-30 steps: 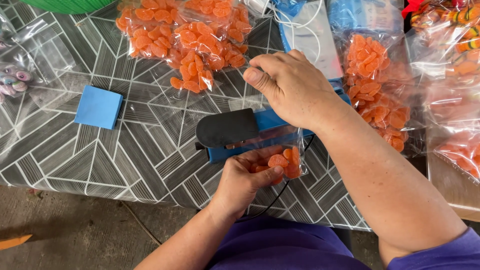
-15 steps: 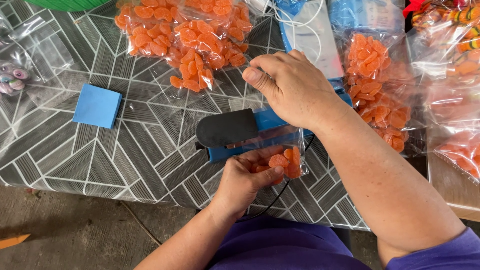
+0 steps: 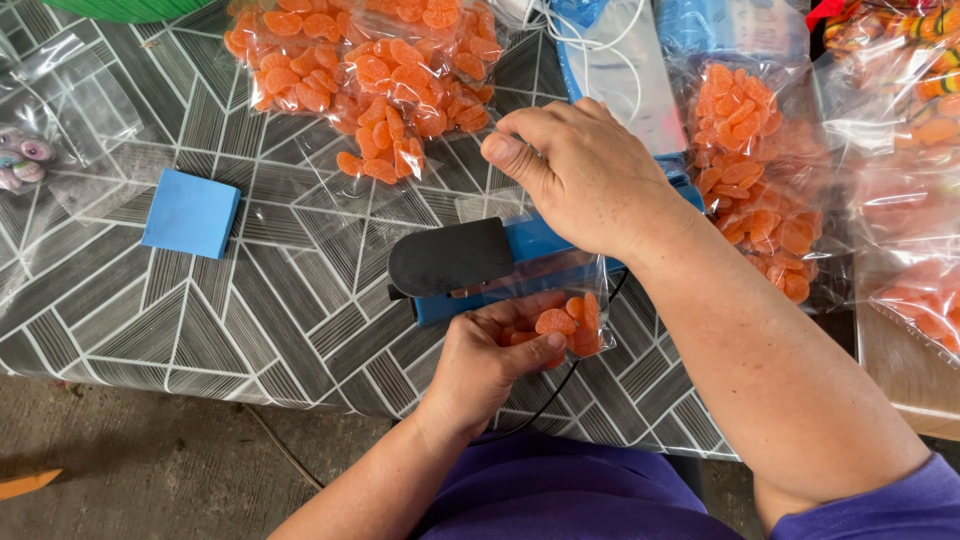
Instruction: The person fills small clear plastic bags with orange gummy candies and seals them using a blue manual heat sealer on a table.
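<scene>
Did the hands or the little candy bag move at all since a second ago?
Nothing visibly changed. The left hand holds the small bag of orange candies at the blue sealer as before, and the right hand stays above it with fingers pinched.

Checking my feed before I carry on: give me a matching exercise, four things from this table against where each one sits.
Things:
1. small candy bag
2. blue pad
3. large candy bag
4. right hand

Places:
A. lying alone on the patterned cloth, left side
B. on top of the blue heat sealer
C. far side of the table, centre
D. in the left hand, at the sealer's near edge

Pairs: 1-D, 2-A, 3-C, 4-B
</scene>
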